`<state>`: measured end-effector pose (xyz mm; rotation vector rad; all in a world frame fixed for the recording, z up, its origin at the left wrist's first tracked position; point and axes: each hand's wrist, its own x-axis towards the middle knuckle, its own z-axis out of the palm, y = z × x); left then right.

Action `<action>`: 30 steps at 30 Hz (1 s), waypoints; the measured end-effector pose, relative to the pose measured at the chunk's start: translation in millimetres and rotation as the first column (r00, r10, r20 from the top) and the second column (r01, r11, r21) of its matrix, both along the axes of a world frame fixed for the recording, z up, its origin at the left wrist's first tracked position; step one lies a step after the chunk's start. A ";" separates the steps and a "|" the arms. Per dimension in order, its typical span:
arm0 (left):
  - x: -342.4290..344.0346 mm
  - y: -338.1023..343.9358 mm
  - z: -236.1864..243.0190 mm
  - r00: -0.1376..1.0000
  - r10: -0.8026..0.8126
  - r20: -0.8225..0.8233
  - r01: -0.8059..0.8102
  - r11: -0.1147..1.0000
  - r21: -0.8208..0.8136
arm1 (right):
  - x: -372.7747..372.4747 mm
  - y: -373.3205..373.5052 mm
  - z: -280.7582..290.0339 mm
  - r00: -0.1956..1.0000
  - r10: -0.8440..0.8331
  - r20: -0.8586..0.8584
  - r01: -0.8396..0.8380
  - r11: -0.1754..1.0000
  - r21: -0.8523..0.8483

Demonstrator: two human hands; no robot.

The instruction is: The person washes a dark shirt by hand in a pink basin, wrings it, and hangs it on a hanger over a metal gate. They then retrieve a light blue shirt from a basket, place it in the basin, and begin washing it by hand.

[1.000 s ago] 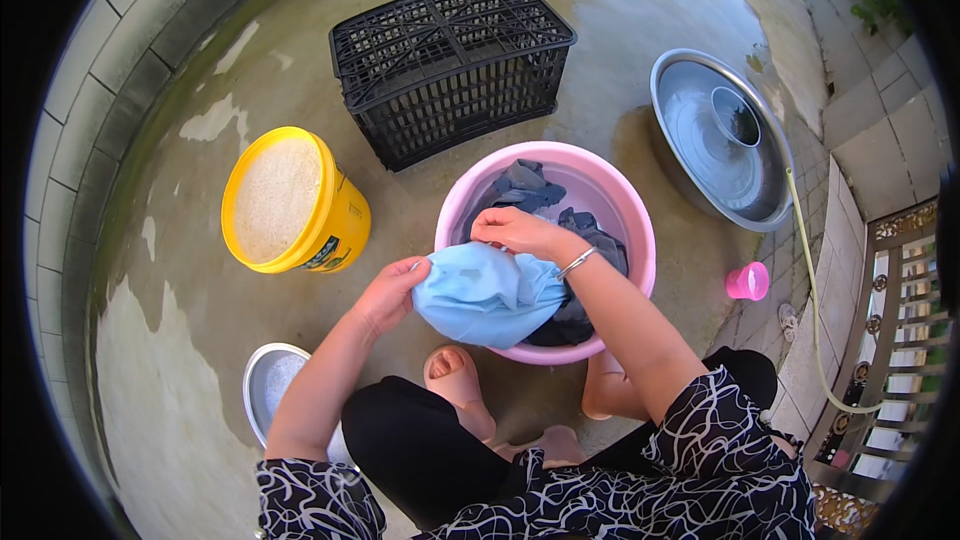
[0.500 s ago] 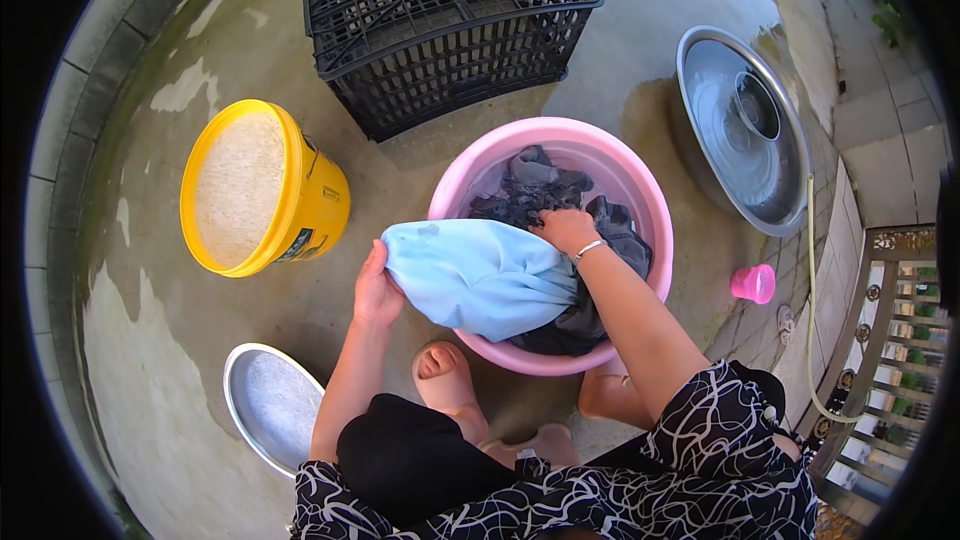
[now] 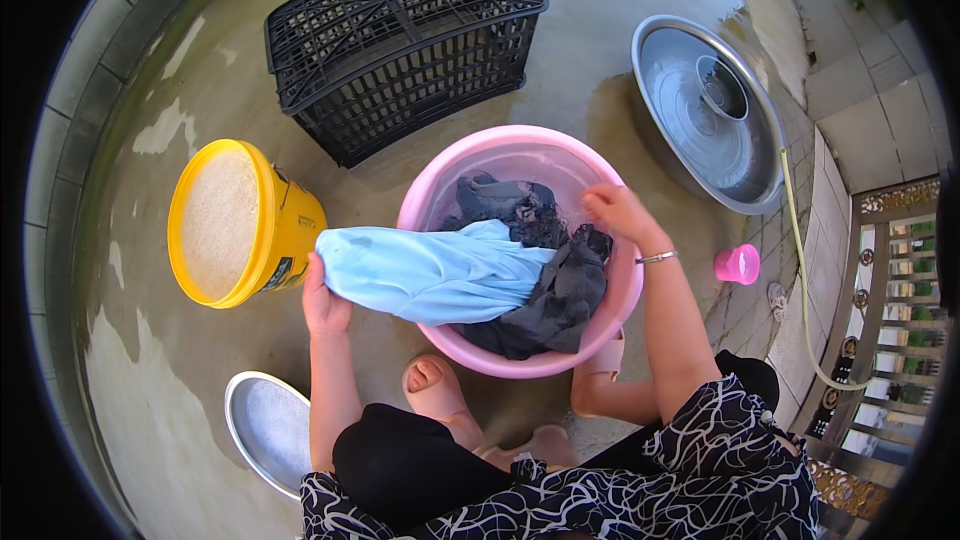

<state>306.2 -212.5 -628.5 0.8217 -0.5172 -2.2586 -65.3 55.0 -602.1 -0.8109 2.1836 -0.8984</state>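
My left hand (image 3: 326,298) grips one end of a light blue cloth (image 3: 430,272), wet-looking and stretched out level; what kind of garment it is does not show. The cloth's other end lies over dark clothes (image 3: 560,295) in a pink basin (image 3: 460,352). My right hand (image 3: 614,212), with a bracelet at the wrist, is over the basin's right side, off the cloth. Its fingers are curled in and nothing shows in them. Dark grey and black clothes sit in a little water in the basin.
A yellow bucket (image 3: 300,227) topped with suds stands close to my left hand. A black plastic crate (image 3: 410,80) is beyond the basin. Far right are a large metal basin (image 3: 655,90) holding a bowl, a pink cup (image 3: 735,265) and a hose (image 3: 800,280). A metal pan (image 3: 265,420) lies near left.
My left hand has drawn the light blue cloth leftward, towards the bucket. My right hand has left the clothes in the basin and moved to the basin's right side. The view has shifted slightly.
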 end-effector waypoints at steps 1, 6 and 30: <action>2.5 0.7 5.7 1.000 0.013 -0.009 -0.013 1.000 0.000 | -17.4 14.3 5.0 0.989 -0.119 -0.091 0.121 0.993 0.012; 14.0 4.2 -9.5 0.996 0.087 0.020 -0.088 0.993 0.083 | -82.4 108.9 8.1 0.766 -0.613 0.194 0.608 0.789 0.089; -20.6 19.6 19.7 0.944 -0.049 0.327 0.022 0.996 0.086 | -125.2 342.6 -67.6 0.763 -0.100 -0.638 0.630 0.331 0.702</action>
